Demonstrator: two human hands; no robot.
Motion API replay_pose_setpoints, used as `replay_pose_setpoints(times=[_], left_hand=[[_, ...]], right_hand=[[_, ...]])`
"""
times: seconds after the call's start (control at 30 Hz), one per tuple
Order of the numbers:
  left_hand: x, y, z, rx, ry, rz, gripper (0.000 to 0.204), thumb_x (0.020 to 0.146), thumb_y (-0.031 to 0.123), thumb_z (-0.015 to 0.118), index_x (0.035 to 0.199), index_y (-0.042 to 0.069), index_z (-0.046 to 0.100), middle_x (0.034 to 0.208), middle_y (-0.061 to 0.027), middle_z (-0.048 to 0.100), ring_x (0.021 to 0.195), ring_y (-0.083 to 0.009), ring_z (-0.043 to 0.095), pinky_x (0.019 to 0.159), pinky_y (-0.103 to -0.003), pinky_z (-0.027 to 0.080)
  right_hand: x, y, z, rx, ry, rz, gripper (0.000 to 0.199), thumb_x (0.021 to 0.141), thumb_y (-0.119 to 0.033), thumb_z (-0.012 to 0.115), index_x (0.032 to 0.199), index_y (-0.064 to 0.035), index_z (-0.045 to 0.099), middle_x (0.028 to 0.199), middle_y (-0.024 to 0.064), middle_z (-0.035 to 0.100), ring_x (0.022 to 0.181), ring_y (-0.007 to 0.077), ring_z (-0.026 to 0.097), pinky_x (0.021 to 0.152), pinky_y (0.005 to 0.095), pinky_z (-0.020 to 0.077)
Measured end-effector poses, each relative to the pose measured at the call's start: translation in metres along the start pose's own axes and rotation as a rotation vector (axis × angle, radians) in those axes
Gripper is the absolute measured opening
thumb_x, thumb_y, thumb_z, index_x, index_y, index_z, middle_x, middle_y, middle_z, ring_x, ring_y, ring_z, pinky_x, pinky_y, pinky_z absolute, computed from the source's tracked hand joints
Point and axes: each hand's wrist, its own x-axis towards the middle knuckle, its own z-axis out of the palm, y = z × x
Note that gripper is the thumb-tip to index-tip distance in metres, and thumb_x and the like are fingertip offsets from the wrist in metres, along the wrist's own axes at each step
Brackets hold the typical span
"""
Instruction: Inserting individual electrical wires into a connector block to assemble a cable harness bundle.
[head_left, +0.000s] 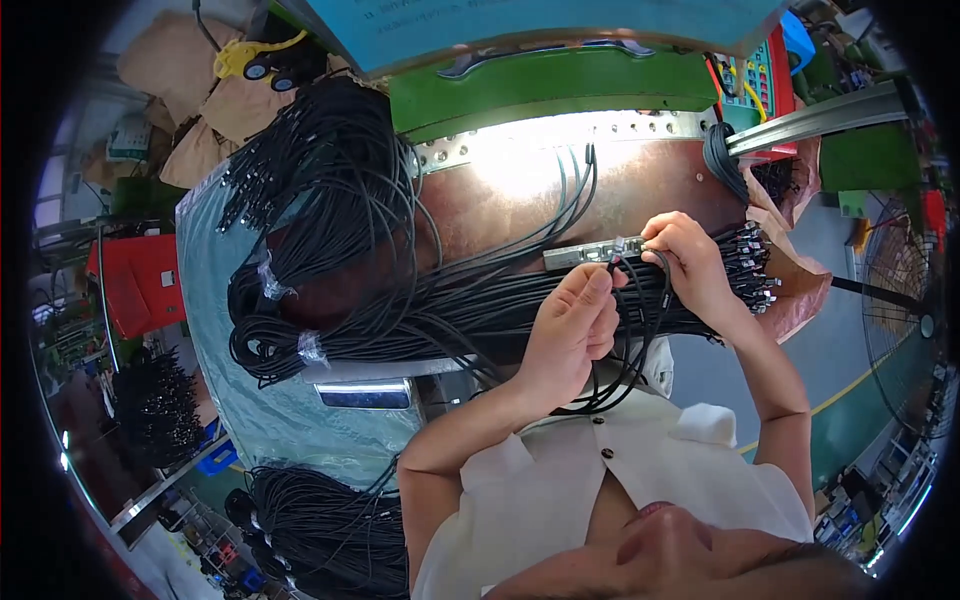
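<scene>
My left hand (575,330) is closed in a pinch around a black cable (620,345), its thumb near the cable's upper end. To its right, my right hand (690,262) pinches a cable end against the right end of a slotted metal bar (570,258). The fingers hide the exact tip. Below the bar lies a thick bundle of black cables (470,305), its metal plugs (755,265) fanned out just right of my right hand. Clear plastic ties (312,348) bind the looped left end.
Another heap of black cables (330,150) lies at the back left of the brown work surface (480,215). A green machine housing (550,90) spans the back. More cable bundles (320,525) hang at lower left. A fan (895,310) stands at right, near a metal arm (820,118).
</scene>
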Motion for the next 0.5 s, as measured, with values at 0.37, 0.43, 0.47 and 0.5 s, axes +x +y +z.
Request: replay_pose_setpoints(times=[0.37,0.43,0.47,0.5], left_hand=[[0.011,0.004,0.010,0.003,-0.099,-0.251,0.025,0.099,0.029,0.043,0.095,0.006,0.051,0.057,0.0001,0.046,0.045,-0.0061,0.035,0.041,-0.021,0.026],[0.010,0.006,0.020,0.177,-0.070,-0.241,0.024,0.099,0.028,0.043,0.094,0.005,0.051,0.059,-0.0007,0.049,0.046,-0.0069,0.040,0.041,-0.021,0.030],[0.011,0.008,0.023,0.346,-0.037,-0.219,0.024,0.099,0.027,0.044,0.093,0.005,0.052,0.061,-0.0015,0.052,0.048,-0.0077,0.045,0.042,-0.022,0.034],[0.012,0.008,0.021,0.619,-0.051,-0.062,0.023,0.095,0.023,0.048,0.085,0.003,0.054,0.059,-0.0051,0.055,0.048,-0.0139,0.052,0.044,-0.027,0.041]], right_hand=[[0.019,-0.045,-0.031,-0.368,0.089,-0.399,0.023,0.071,-0.008,0.064,0.093,-0.0034,0.059,0.087,0.0065,0.060,0.078,0.0222,0.059,0.069,0.0339,0.0464],[0.017,-0.044,-0.034,-0.462,0.091,-0.530,0.024,0.070,-0.016,0.062,0.091,-0.0053,0.060,0.084,0.0032,0.059,0.076,0.0176,0.059,0.070,0.0316,0.0449],[0.015,-0.042,-0.036,-0.463,0.093,-0.528,0.024,0.070,-0.016,0.062,0.091,-0.0053,0.060,0.084,0.0032,0.059,0.076,0.0176,0.059,0.070,0.0316,0.0449],[0.012,-0.042,-0.039,-0.538,0.136,-0.528,0.024,0.069,-0.015,0.063,0.090,-0.0054,0.061,0.084,0.0032,0.059,0.075,0.0178,0.059,0.070,0.0315,0.0442]])
